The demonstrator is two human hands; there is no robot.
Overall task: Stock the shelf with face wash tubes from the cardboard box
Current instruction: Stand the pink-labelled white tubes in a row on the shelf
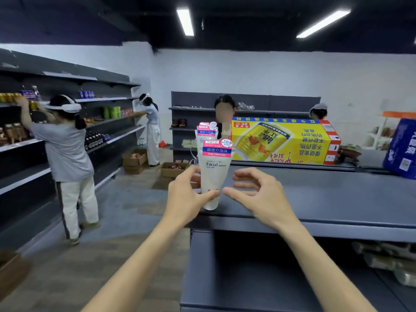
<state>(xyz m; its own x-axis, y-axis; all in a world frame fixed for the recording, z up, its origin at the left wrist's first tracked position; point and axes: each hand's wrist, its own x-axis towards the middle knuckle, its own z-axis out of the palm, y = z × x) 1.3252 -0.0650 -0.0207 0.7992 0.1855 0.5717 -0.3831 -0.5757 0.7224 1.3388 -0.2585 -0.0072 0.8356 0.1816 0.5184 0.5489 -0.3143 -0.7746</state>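
The grip on the near face wash tube [215, 174] belongs to the left hand [189, 194]: thumb and fingers pinch it low down, close to the cap end, which points down and seems to rest on the top shelf [315, 199] near its front left corner. The right hand [258, 190] holds nothing; its fingers are curled loosely and spread, thumb reaching toward the tube from three o'clock, just beside it but apart. A second tube [206, 134] stands at twelve o'clock behind the first, partly hidden, so I cannot tell what props it up. I would judge these tubes light and soft-walled, a little slick, top-heavy when stood on the cap, and likely to tip if let go carelessly; the firm lower part by the cap looks the best place to take hold, with a steadying touch higher up. Both forearms reach forward and up from six o'clock, wrists level, palms turned toward each other. The cardboard box for this job is not clearly in view. A yellow carton [283, 143] lies at one o'clock further along the shelf.
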